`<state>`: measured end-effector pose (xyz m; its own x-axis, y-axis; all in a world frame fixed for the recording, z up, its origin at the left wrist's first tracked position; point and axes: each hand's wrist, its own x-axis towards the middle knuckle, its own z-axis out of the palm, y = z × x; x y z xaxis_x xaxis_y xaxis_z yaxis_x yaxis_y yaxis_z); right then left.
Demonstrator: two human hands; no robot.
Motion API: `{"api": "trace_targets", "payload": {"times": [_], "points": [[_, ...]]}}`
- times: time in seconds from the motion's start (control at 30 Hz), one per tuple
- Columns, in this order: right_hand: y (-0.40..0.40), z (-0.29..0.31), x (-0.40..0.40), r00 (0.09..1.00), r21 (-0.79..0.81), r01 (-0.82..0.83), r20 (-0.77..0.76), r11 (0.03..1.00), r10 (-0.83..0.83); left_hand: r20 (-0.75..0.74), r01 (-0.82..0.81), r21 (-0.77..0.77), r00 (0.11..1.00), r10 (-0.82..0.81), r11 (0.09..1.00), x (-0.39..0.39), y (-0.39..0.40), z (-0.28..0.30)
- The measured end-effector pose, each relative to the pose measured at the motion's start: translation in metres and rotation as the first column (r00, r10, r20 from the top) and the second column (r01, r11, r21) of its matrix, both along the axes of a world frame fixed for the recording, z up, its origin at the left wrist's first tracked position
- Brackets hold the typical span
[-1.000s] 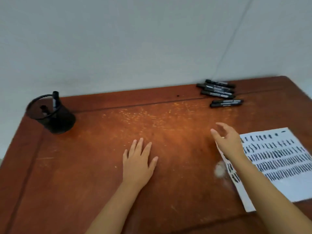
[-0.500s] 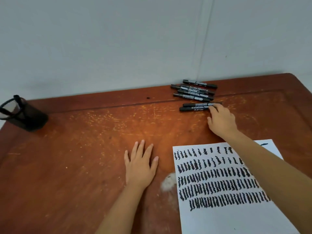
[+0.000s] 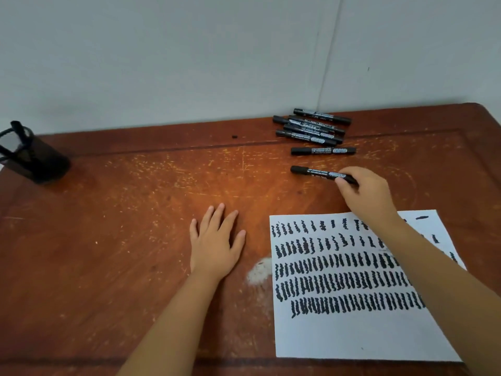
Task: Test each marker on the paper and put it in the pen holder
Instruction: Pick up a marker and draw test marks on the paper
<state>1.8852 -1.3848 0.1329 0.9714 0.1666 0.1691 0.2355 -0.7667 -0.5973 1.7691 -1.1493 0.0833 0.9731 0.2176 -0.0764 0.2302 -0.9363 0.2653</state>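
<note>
Black marker, frame right: pinched at its right end by right hand. Left hand: fingers spread, flat on counter.

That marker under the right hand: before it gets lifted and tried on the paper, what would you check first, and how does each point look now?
1. Right hand has hold of the marker: ok, fingers close on its right end.
2. Cap off for writing: not ok, it appears capped.
3. Marker apart from the marker pile: ok.
4. Blank room on the paper: ok, the lower part is unmarked.
5. Left hand steadies the paper: not ok, it lies flat on the table beside it.
6. Room in the pen holder: cannot tell.
</note>
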Motion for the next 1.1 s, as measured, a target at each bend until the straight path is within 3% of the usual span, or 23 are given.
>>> {"api": "trace_targets", "payload": {"times": [0.17, 0.3, 0.4, 0.53, 0.67, 0.77, 0.9, 1.0, 1.1], "points": [[-0.005, 0.009, -0.069, 0.989, 0.424, 0.107, -0.137, 0.899, -0.054, 0.056, 0.016, -0.055, 0.998, -0.013, 0.998, 0.000, 0.002, -0.003], [-0.006, 0.008, -0.118, 0.975, 0.585, 0.193, -0.202, 0.788, -0.089, 0.191, 0.034, -0.185, 0.981, 0.002, 0.982, -0.003, 0.004, 0.000], [-0.003, 0.008, -0.151, 0.975, 0.644, 0.199, -0.209, 0.738, -0.080, 0.256, 0.170, -0.224, 0.961, -0.110, 0.960, -0.014, 0.001, 0.015], [0.007, 0.005, -0.191, 0.981, 0.680, 0.161, -0.188, 0.715, -0.042, 0.193, 0.489, -0.400, 0.872, -0.450, 0.775, -0.052, -0.019, 0.036], [0.018, -0.005, -0.220, 0.975, 0.774, 0.182, -0.224, 0.606, -0.006, 0.178, 0.644, -0.286, 0.763, -0.621, 0.710, -0.094, -0.035, 0.027], [0.022, -0.009, -0.228, 0.943, 0.789, 0.259, -0.332, 0.558, 0.032, 0.154, 0.643, -0.292, 0.762, -0.629, 0.708, -0.114, -0.044, 0.025], [0.021, -0.014, -0.225, 0.879, 0.714, 0.317, -0.468, 0.624, 0.089, 0.110, 0.618, -0.357, 0.773, -0.625, 0.700, -0.123, -0.048, 0.022], [0.017, -0.021, -0.223, 0.876, 0.724, 0.339, -0.475, 0.601, 0.079, 0.077, 0.601, -0.375, 0.779, -0.623, 0.706, -0.122, -0.053, 0.023], [0.016, -0.023, -0.222, 0.878, 0.724, 0.332, -0.472, 0.605, 0.083, 0.010, 0.603, -0.289, 0.779, -0.627, 0.744, -0.120, -0.059, 0.026]]}}
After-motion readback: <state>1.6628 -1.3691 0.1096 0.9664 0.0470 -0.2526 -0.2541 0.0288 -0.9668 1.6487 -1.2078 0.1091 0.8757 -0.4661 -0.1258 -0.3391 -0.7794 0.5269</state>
